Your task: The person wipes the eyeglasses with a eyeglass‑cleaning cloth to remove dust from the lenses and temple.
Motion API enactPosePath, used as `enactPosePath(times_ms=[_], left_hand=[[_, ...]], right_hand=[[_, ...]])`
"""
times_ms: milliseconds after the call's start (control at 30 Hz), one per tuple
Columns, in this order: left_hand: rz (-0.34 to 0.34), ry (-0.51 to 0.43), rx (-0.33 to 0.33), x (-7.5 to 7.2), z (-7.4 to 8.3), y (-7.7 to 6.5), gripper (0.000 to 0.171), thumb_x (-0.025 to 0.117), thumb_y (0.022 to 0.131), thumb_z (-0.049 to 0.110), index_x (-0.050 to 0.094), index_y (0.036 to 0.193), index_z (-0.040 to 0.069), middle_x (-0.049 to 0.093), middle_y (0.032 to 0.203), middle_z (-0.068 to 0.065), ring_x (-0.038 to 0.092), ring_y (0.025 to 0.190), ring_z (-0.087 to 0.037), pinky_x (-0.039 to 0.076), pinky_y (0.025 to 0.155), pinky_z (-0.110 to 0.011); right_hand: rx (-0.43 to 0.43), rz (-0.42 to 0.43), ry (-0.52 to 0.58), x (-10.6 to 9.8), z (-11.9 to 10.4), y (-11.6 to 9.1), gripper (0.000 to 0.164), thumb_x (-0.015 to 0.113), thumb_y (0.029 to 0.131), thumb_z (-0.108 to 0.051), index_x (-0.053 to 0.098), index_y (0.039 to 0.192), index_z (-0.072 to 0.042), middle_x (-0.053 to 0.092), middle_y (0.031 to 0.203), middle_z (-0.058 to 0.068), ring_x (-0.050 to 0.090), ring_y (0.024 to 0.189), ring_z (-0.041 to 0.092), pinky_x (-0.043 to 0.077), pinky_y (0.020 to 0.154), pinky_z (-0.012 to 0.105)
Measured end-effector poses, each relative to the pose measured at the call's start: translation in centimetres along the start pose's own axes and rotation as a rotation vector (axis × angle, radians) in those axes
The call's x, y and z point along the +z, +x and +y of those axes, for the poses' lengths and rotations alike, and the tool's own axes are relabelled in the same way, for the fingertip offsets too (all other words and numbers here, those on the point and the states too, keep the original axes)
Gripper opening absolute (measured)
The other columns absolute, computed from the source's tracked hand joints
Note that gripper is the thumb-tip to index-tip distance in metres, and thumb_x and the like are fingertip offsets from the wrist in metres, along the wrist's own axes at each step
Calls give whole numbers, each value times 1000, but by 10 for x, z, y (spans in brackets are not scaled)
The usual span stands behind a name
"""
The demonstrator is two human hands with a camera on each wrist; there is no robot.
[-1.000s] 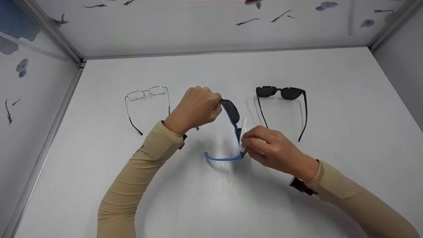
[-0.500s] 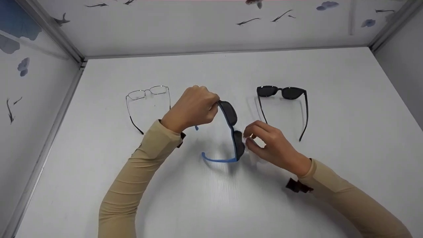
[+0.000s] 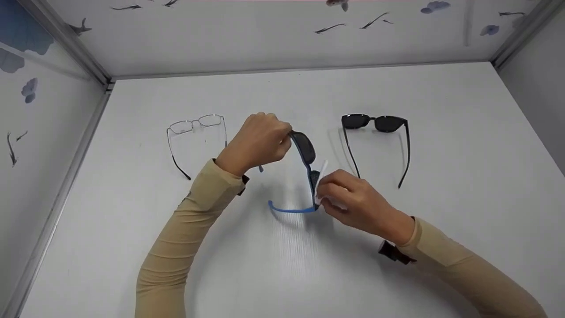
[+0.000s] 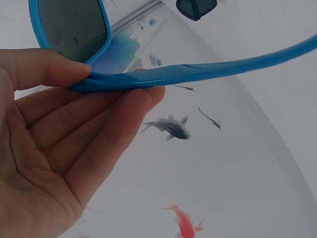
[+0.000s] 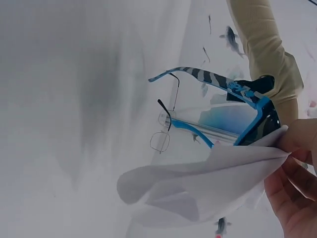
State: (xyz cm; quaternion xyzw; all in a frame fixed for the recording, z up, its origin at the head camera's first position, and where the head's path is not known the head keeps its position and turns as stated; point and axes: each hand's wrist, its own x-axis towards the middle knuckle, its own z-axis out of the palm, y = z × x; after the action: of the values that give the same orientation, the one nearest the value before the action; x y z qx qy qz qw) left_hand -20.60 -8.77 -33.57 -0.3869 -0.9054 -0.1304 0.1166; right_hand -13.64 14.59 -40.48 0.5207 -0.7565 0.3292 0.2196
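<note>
Blue-framed sunglasses (image 3: 304,148) with dark lenses are held up over the table, front turned toward the right. My left hand (image 3: 260,140) grips them at the upper corner; in the left wrist view its thumb and fingers pinch the blue temple arm (image 4: 198,73) near the hinge. My right hand (image 3: 357,198) pinches a thin white cloth (image 5: 198,188) at the lower lens, covering part of it. In the right wrist view the cloth hangs in folds from the fingers, and the other temple arm (image 5: 208,77) shows a striped pattern.
Thin wire-framed eyeglasses (image 3: 181,128) lie unfolded at the left of the white table (image 3: 282,278). Black sunglasses (image 3: 388,124) lie unfolded at the right, just beyond my right hand. Panels with painted fish (image 3: 337,4) stand along the back and left.
Half a second ago the right hand was slightly off the lower lens, leaving it visible; now hand and cloth are back over it. The sunglasses have shifted slightly left over the second.
</note>
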Motion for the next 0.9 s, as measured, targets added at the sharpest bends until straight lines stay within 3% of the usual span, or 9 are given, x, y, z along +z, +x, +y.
enactPosePath(times_ms=[100, 200, 333, 467, 667, 900], left_hand=[[24, -57, -12, -1, -7, -2, 19, 53, 84, -3, 63, 68, -1, 31, 55, 2, 29, 53, -14, 23, 51, -28], [37, -71, -16, -1, -8, -4, 19, 54, 84, -4, 63, 68, -1, 32, 54, 1, 30, 53, -15, 24, 52, -28], [18, -39, 7, 1, -1, -4, 21, 54, 84, -3, 59, 64, 1, 28, 54, 3, 27, 52, -13, 22, 51, -27], [1, 26, 28, 6, 10, 0, 26, 55, 84, -1, 51, 59, 6, 25, 54, 4, 24, 52, -12, 21, 48, -27], [-23, 85, -10, 8, 15, 3, 31, 57, 85, 1, 43, 59, 10, 23, 55, 4, 22, 52, -12, 20, 46, -27], [31, 23, -39, 6, 3, -2, 31, 54, 83, -3, 43, 57, 9, 22, 54, 4, 22, 51, -12, 18, 47, -26]], right_hand=[[9, -27, 11, 0, 1, -7, 32, 71, 69, 16, 61, 93, -3, 58, 94, 9, 60, 82, 19, 54, 68, 26], [78, -32, 36, -1, 6, -11, 29, 69, 71, 16, 61, 92, -3, 58, 94, 9, 60, 81, 18, 53, 68, 26], [195, 21, 99, -1, 16, -10, 25, 64, 76, 17, 61, 91, -3, 59, 92, 8, 59, 80, 17, 49, 70, 22], [238, 62, 118, -2, 19, -5, 26, 60, 77, 18, 60, 91, -3, 59, 92, 7, 58, 81, 16, 47, 72, 19], [149, 52, 7, -3, 8, 1, 26, 64, 74, 16, 61, 92, -2, 59, 93, 9, 59, 81, 19, 51, 70, 25], [-42, -7, -75, 3, 0, -6, 32, 72, 67, 14, 61, 92, -2, 58, 92, 10, 61, 77, 19, 54, 64, 27]])
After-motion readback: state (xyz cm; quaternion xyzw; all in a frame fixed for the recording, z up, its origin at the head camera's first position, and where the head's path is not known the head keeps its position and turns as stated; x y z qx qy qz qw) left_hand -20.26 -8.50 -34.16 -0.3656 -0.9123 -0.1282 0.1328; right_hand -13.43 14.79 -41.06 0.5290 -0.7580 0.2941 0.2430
